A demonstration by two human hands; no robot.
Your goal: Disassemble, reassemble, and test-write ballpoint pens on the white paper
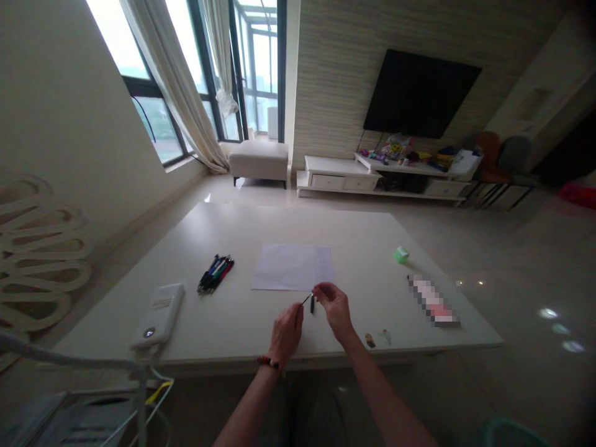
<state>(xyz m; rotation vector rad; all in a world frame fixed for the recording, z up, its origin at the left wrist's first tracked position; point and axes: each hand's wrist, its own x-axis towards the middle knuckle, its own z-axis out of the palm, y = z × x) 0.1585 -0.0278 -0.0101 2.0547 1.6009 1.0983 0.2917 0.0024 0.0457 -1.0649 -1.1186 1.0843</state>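
My left hand (pixel 286 329), with a beaded bracelet at the wrist, is closed around a thin dark pen (pixel 305 300) that slants up to the right. The fingertips of my right hand (pixel 333 304) are pinched at the pen's upper end; whatever small part they hold is too small to make out. A short black piece (pixel 311 305) shows just below those fingertips, between the hands. Behind the hands lies a white paper sheet (pixel 288 267), with faint writing on its right part. To the left, a bundle of several pens (pixel 216 274) rests on the white table (pixel 223 329).
A white power bank (pixel 161 315) with a cable sits at the table's left. On the right are a green sharpener-like object (pixel 401 254) and a long blurred box (pixel 433 301). Small items (pixel 370 340) lie near the front edge, right of my right hand.
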